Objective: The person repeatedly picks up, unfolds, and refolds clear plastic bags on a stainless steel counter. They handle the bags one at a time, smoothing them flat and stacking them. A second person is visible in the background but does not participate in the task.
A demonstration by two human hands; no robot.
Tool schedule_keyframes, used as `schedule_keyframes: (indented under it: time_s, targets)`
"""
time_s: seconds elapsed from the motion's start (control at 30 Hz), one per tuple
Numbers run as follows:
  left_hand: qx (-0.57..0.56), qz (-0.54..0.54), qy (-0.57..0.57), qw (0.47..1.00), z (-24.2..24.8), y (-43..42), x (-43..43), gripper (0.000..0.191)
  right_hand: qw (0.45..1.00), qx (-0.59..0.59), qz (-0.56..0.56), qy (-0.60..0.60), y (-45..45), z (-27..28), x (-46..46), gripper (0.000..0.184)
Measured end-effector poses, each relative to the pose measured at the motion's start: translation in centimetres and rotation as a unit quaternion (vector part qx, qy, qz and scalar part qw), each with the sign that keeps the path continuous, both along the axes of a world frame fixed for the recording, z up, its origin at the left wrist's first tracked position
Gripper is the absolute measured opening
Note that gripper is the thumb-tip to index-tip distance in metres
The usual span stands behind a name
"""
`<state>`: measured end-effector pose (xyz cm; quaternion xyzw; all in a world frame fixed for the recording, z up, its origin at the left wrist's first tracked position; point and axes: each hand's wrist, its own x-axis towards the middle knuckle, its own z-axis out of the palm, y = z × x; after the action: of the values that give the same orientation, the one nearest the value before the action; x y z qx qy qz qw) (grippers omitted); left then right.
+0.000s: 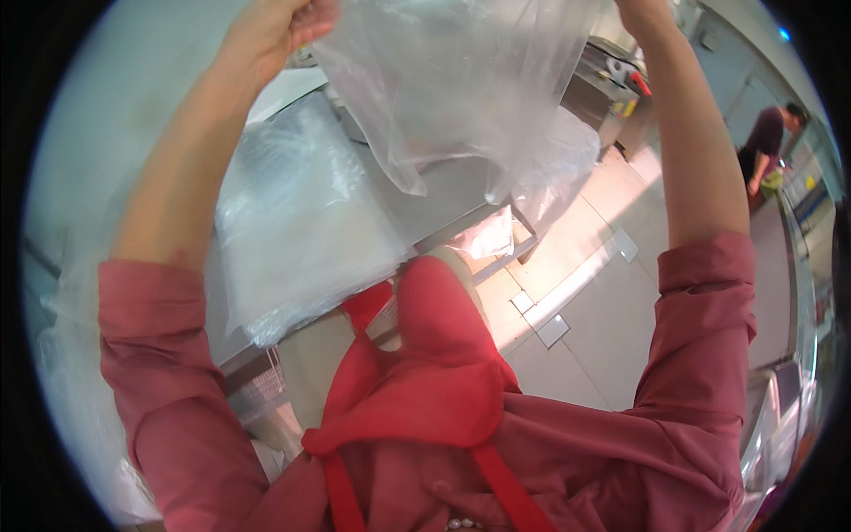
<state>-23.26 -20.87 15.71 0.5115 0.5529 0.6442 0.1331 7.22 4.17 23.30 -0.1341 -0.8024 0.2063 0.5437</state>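
Observation:
A large clear plastic bag [459,73] hangs stretched out between my raised arms at the top of the view. My left hand [312,23] has its fingers curled in at the bag's upper left edge. Only the wrist end of my right hand [638,8] shows at the top edge, beside the bag's upper right side; its fingers are cut off. Below and to the left, a stack of clear plastic bags [299,226] lies flat on a grey metal table [425,193]. The hanging bag's lower edge is loose, above the table.
More clear plastic [562,153] hangs over the table's far end. A metal cabinet [592,93] with items on top stands beyond. A person [764,143] in dark clothes stands at a counter [771,279] on the right. Below the table lies a pale packet [488,234].

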Motion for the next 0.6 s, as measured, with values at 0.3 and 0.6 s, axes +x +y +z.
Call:
schedule_keyframes:
  time_s: [0.3, 0.6]
  targets:
    - [0.092, 0.282, 0.117, 0.948, 5.7, -9.1, -2.6, 0.026, 0.995, -0.018, 0.097, 0.009, -6.3, 0.2, -8.8, 0.023]
    - [0.182, 0.365, 0.146, 0.901, 0.2, -16.7, 4.1, 0.024, 0.958, -0.065, 0.278, 0.037, -10.5, -7.9, -8.7, 0.019]
